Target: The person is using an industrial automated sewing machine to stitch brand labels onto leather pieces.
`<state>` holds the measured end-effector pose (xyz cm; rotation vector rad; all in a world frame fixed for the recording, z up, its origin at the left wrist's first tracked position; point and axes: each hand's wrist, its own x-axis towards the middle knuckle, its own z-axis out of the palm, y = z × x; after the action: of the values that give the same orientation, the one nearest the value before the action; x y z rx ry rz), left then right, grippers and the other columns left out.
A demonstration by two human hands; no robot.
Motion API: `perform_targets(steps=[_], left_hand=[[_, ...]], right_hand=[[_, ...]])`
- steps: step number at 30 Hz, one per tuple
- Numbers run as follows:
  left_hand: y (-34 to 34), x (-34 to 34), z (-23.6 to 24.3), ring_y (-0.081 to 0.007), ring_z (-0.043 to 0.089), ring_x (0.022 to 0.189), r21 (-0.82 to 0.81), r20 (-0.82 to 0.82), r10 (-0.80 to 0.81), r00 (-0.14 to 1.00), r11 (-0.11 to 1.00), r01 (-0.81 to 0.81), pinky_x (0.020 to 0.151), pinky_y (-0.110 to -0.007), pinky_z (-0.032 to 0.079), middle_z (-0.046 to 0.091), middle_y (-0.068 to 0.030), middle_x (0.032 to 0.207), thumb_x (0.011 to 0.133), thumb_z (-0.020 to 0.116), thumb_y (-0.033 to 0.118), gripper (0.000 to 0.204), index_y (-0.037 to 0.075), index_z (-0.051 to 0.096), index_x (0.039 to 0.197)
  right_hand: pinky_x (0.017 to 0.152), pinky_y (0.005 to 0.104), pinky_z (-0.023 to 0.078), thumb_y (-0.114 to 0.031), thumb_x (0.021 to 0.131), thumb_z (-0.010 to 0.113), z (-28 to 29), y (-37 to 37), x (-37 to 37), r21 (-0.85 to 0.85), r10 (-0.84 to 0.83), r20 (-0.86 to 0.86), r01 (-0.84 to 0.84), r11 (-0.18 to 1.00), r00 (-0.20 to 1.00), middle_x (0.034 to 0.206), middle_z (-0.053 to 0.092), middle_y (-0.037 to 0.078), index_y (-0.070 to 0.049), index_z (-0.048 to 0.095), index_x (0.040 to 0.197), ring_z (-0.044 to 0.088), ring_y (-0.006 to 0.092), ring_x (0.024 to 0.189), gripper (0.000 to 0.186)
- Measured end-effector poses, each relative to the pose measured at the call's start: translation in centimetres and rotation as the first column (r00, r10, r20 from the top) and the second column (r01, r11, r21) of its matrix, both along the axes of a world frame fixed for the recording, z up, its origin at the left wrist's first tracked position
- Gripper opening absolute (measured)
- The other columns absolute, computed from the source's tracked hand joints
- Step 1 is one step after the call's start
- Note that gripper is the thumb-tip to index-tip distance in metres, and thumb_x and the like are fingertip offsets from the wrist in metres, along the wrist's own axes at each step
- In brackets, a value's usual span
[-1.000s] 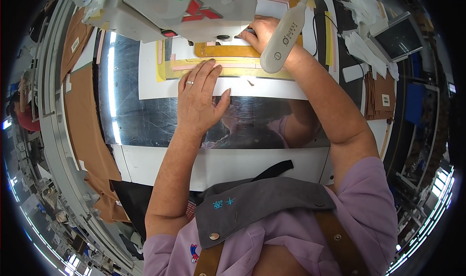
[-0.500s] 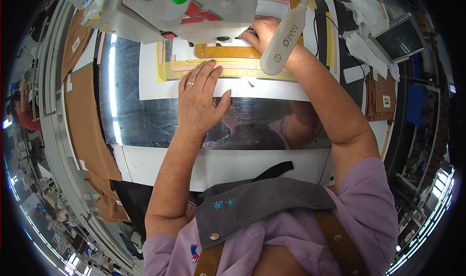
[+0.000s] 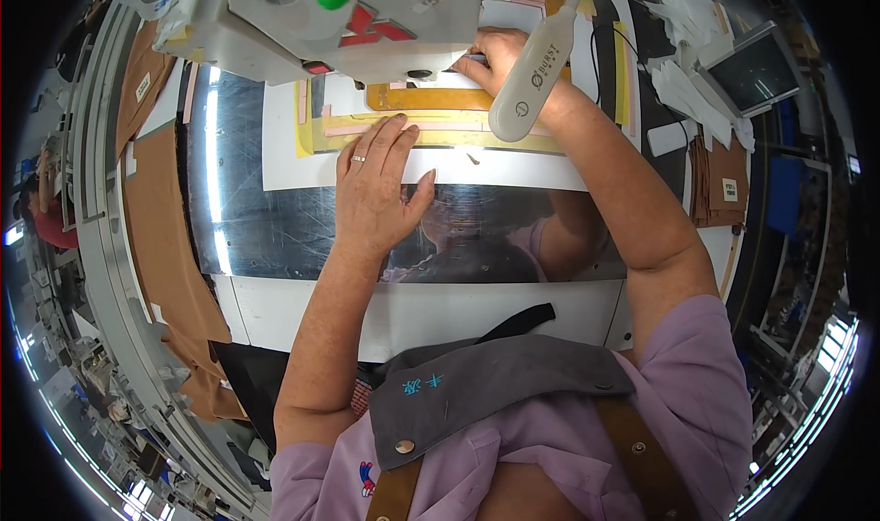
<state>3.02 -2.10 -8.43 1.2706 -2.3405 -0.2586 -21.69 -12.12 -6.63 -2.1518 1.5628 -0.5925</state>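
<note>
My left hand (image 3: pixel 378 186) lies flat, its fingers outstretched with the tips on the yellow-taped near edge of a white sheet-like template (image 3: pixel 289 168). Under the side of a bulky white sewing machine head (image 3: pixel 293 31), my right hand (image 3: pixel 502 58) has its fingers bent and drawn together. A small greyish thing shows at those fingertips, but the machine hides most of it. An amber-brown strip (image 3: pixel 431 97) sits in the template between the two hands. Over my right wrist hangs a pale paddle-shaped lamp (image 3: pixel 527 90).
A shiny metal plate (image 3: pixel 266 232) lies under the template. Brown fabric pieces (image 3: pixel 170 219) drape along the left, and a stack of brown pieces (image 3: pixel 720 186) is at the right. Beyond that stack are white crumpled scraps (image 3: pixel 687 90) and a dark-screened monitor (image 3: pixel 752 72).
</note>
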Motion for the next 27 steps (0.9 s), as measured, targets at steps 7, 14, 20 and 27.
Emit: perform_targets(steps=[7,14,20,27], left_hand=[[0.0,0.0,0.0,-0.0310,0.054,0.133,0.001,-0.002,-0.006,1.000,1.000,0.006,0.112,-0.047,0.037,0.059,-0.0125,0.142,0.085,0.073,0.030,0.054,0.008,0.062,0.133],[0.0,0.0,0.0,-0.0311,0.054,0.133,0.002,-0.007,-0.006,1.000,1.000,0.006,0.112,-0.047,0.037,0.059,-0.0125,0.141,0.085,0.072,0.030,0.053,0.008,0.062,0.133],[0.0,0.0,0.0,-0.0312,0.054,0.133,-0.001,-0.006,-0.005,1.000,1.000,0.005,0.112,-0.047,0.036,0.059,-0.0126,0.142,0.085,0.072,0.029,0.053,0.008,0.062,0.133],[0.0,0.0,0.0,-0.0258,0.050,0.136,-0.007,0.023,0.007,1.000,1.000,-0.006,0.115,-0.046,0.036,0.058,-0.0091,0.140,0.086,0.072,0.031,0.052,0.009,0.062,0.132]], right_hand=[[0.092,0.0449,0.055,-0.026,0.098,0.065,1.3,0.1,0.1,0.136,0.044,-0.132,-0.026,0.990,0.990,0.105,0.073,0.018,-0.007,0.072,0.118,0.071,0.0357,0.100,0.029],[0.093,0.0448,0.055,-0.028,0.098,0.064,1.6,0.2,0.2,0.152,0.040,-0.144,-0.017,0.988,0.989,0.107,0.074,0.017,-0.008,0.071,0.119,0.070,0.0349,0.102,0.030],[0.094,0.0449,0.055,-0.030,0.098,0.065,0.9,0.1,0.3,0.107,0.011,-0.187,0.009,0.994,0.982,0.106,0.074,0.016,-0.008,0.072,0.119,0.070,0.0352,0.101,0.031],[0.091,0.0458,0.055,-0.029,0.098,0.063,1.8,0.3,0.8,0.089,0.002,-0.178,0.014,0.996,0.984,0.104,0.073,0.018,-0.007,0.073,0.116,0.071,0.0364,0.098,0.030]])
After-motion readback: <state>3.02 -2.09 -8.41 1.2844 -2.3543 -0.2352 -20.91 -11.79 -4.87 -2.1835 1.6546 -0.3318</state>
